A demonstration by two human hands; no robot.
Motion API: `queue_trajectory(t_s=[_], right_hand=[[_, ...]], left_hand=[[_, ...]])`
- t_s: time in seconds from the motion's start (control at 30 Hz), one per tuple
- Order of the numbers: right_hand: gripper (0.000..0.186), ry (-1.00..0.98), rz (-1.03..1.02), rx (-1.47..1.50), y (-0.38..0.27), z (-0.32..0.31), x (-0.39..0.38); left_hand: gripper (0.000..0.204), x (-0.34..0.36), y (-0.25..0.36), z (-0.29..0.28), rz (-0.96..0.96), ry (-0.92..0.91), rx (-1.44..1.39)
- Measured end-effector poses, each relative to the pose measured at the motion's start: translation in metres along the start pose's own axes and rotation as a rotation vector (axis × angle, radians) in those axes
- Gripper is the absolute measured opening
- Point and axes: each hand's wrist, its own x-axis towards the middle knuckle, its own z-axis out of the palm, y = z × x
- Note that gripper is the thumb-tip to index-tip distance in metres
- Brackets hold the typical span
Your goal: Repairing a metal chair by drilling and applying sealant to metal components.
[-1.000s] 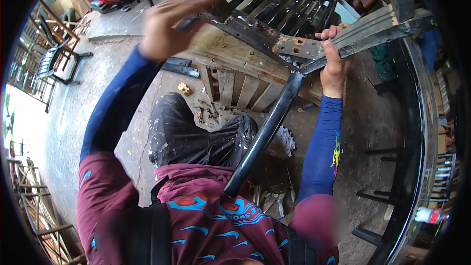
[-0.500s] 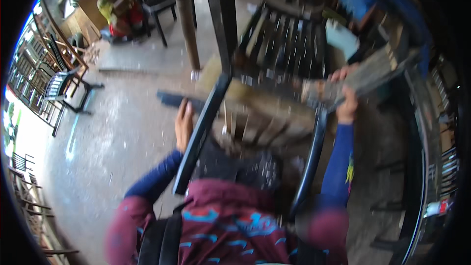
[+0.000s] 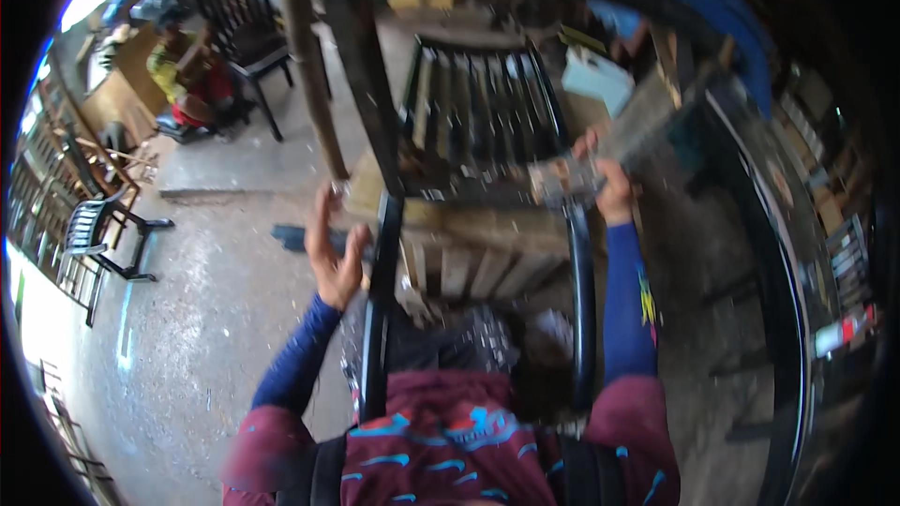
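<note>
A person in a maroon shirt with blue sleeves holds a black chair frame (image 3: 487, 131) up over a wooden pallet (image 3: 469, 253) in a cluttered workshop. The left hand (image 3: 336, 248) is open, fingers spread, its palm just beside the frame's left rail (image 3: 380, 319); whether it touches the rail cannot be made out. The right hand (image 3: 614, 195) is clenched on the frame's right side, at the top of the right rail (image 3: 581, 300), where a pale blurred block (image 3: 562, 178) crosses it. The frame's slatted back stands beyond both hands, over the pallet's far edge, and the two rails run down to the person's chest. Bare concrete floor (image 3: 206, 319) lies open along the pallet's left edge; a wooden post (image 3: 309, 66) rises near its far left corner. Right of the pallet, dark curved metal parts (image 3: 787, 319) crowd close. Finished black chairs (image 3: 103, 234) stand at the floor's left edge, another person (image 3: 183, 84) beyond them. Motion blur smears the frame's top, and the person's lap is hidden under the rails.
</note>
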Motion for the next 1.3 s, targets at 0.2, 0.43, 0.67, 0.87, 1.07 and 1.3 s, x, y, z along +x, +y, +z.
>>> queue_trajectory(t_s=[0.2, 0.43, 0.67, 0.87, 1.07, 1.3], right_hand=[[0.059, -0.028, -0.095, -0.078, -0.004, -0.024, 0.009], [0.06, 0.028, -0.046, -0.107, -0.006, -0.009, 0.006], [0.061, 0.039, -0.09, -0.185, -0.011, 0.01, -0.001], [0.057, -0.166, -0.223, 0.128, 0.013, 0.0, 0.024], [0.052, -0.33, -0.266, 0.653, 0.036, -0.016, 0.017], [0.05, 0.092, -0.118, -0.005, 0.02, -0.006, -0.002]], left_hand=[[0.068, 0.077, 0.055, 0.123, 0.699, -0.79, 0.169], [0.073, 0.097, 0.01, 0.233, 0.378, -0.899, 0.129], [0.053, 0.11, 0.034, 0.243, 0.284, -1.116, 0.327], [0.059, 0.118, 0.031, 0.246, 0.364, -1.107, 0.317], [0.053, 0.124, 0.035, 0.251, 0.408, -1.173, 0.398], [0.057, 0.123, 0.02, 0.243, 0.454, -1.175, 0.282]])
